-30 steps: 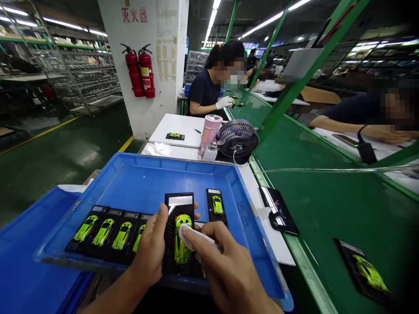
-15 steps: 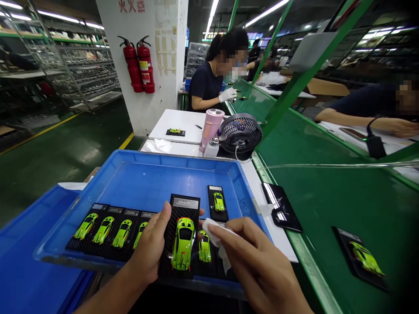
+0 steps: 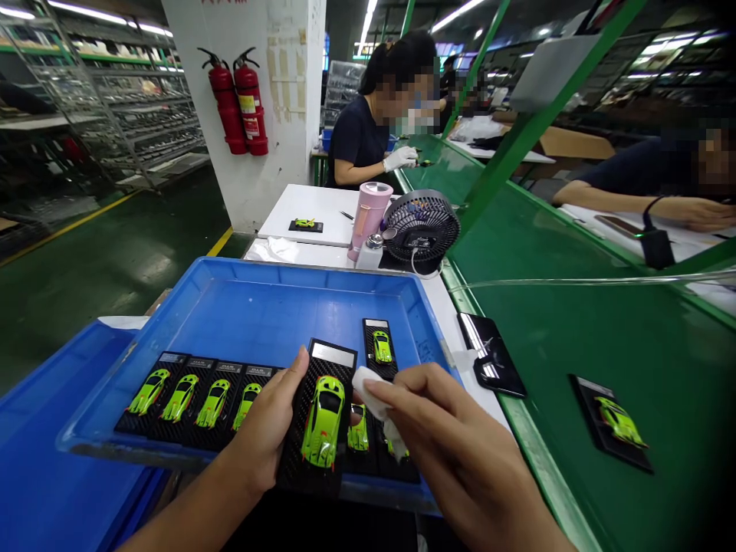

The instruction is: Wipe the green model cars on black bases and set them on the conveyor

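The left hand grips a black card bearing a green toy car over the blue tray, the right hand pinching a white cloth; a slip or hard rub could snap car parts or drop the card onto the other cars

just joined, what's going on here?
A person's left hand grips a black carbon-pattern display base carrying a lime-green model car, over a blue plastic tray. The right hand pinches a white cloth beside it. More model cars on bases sit in the tray. A gloved co-worker sits further along the green workbench.
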Available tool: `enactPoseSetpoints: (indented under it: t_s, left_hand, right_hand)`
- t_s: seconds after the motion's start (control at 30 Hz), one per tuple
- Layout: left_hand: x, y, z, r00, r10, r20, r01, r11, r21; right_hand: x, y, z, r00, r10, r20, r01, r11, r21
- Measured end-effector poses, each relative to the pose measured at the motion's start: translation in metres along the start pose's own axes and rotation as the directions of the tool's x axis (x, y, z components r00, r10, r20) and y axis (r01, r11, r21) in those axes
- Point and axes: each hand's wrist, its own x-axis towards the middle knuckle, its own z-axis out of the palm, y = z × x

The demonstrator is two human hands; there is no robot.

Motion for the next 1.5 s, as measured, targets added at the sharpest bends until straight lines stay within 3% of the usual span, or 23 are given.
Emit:
enactPoseSetpoints:
  t_s: [0.13, 0.27, 0.37, 0.47, 0.57, 0.73, 0.87, 0.97, 1.07, 1.27, 1.4, 1.5]
  left_hand:
    - [0.003, -0.001, 0.004, 0.995, -0.005, 0.096, 0.018, 0.991, -0.132]
    - [0.003, 0.001, 0.004, 0.996, 0.012, 0.085, -0.001, 0.990, -0.139]
    - [0.002, 0.003, 0.002, 0.994, -0.027, 0.103, 0.045, 0.985, -0.169]
    - [0.002, 0.003, 0.000, 0.988, -0.054, 0.147, 0.087, 0.969, -0.229]
    - [0.002, 0.001, 0.000, 0.981, -0.060, 0.185, 0.109, 0.957, -0.267]
    - [-0.001, 0.001, 0.001, 0.968, -0.056, 0.244, 0.132, 0.944, -0.304]
    - [-0.003, 0.004, 0.002, 0.978, -0.073, 0.197, 0.132, 0.944, -0.303]
    - [-0.005, 0.003, 0.004, 0.995, -0.026, 0.100, 0.052, 0.962, -0.269]
    - [-0.007, -0.001, 0.007, 0.992, 0.129, -0.004, -0.127, 0.977, -0.174]
    - [-0.013, -0.004, 0.009, 0.945, 0.326, -0.024, -0.326, 0.945, 0.017]
    - [-0.012, -0.002, 0.007, 0.937, 0.346, -0.049, -0.344, 0.938, 0.040]
    - [-0.011, 0.000, 0.005, 0.959, 0.282, -0.035, -0.280, 0.959, 0.041]
  right_hand:
    - [-0.005, -0.008, 0.026, 0.999, -0.045, 0.015, 0.047, 0.995, -0.090]
    - [-0.013, -0.007, 0.038, 0.989, -0.080, 0.127, 0.102, 0.978, -0.182]
    - [-0.018, -0.007, 0.028, 0.984, -0.055, 0.171, 0.063, 0.997, -0.041]
    - [-0.020, -0.009, 0.020, 0.998, 0.049, 0.033, -0.053, 0.985, 0.167]
    - [-0.017, -0.011, 0.025, 0.994, 0.078, -0.071, -0.054, 0.954, 0.295]
    - [-0.019, -0.012, 0.040, 0.996, 0.070, -0.050, -0.048, 0.936, 0.349]
    - [-0.022, -0.014, 0.034, 0.996, 0.077, -0.036, -0.060, 0.939, 0.338]
    - [-0.022, -0.015, 0.029, 0.989, 0.110, -0.098, -0.076, 0.952, 0.295]
    - [-0.021, -0.014, 0.034, 0.994, 0.053, -0.093, -0.036, 0.983, 0.183]
    - [-0.026, -0.011, 0.049, 1.000, -0.027, -0.008, 0.026, 0.993, -0.111]
    - [-0.026, -0.010, 0.039, 1.000, 0.001, -0.002, -0.001, 1.000, 0.006]
    - [-0.020, -0.005, 0.025, 0.991, 0.065, -0.118, -0.051, 0.991, 0.120]
